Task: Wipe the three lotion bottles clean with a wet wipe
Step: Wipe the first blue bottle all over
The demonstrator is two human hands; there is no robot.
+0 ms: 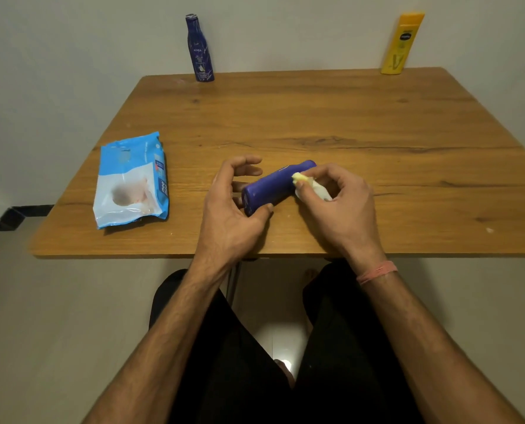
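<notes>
A purple lotion bottle lies on its side near the front of the wooden table. My left hand grips its near end, thumb under it and fingers arched over the top. My right hand pinches a crumpled white wet wipe and presses it against the bottle's far end. A dark blue lotion bottle stands upright at the back edge, left of centre. A yellow lotion bottle stands upright at the back right corner.
A blue and white pack of wet wipes lies flat on the table's left side. A plain wall runs behind the table. My legs in dark trousers are under the front edge.
</notes>
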